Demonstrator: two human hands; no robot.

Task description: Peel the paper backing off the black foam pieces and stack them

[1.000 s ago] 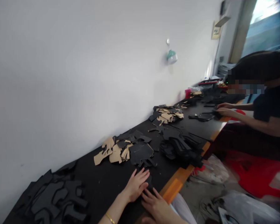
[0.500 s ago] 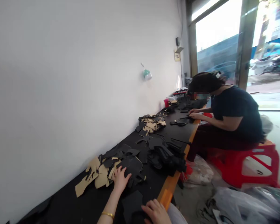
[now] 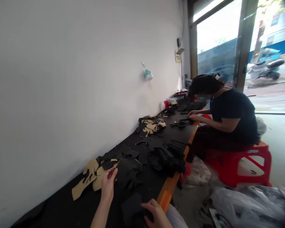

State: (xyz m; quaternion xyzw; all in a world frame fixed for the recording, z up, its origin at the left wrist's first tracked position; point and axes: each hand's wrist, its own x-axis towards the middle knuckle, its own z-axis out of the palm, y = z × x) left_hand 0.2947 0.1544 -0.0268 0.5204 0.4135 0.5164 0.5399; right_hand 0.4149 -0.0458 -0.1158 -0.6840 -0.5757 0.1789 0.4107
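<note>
My left hand is closed, thumb and fingers pinched at the left edge of a black, leather-like cut piece on the near pile. Tan-faced cut pieces lie just left of these fingers, some with curved cut-outs. At the bottom of the view, my right hand has its fingers bent around the edge of a dark flat piece near the table's front edge. Part of that piece is hidden behind the hand.
A bundle of black pieces lies on the black table, with another tan and black pile beyond. A co-worker sits on a red stool to the right. Plastic bags lie on the floor.
My left hand has shifted left and gone from spread fingers to a pinch at the black piece's edge. My right hand's fingers have curled more. The whole view has shifted slightly.
</note>
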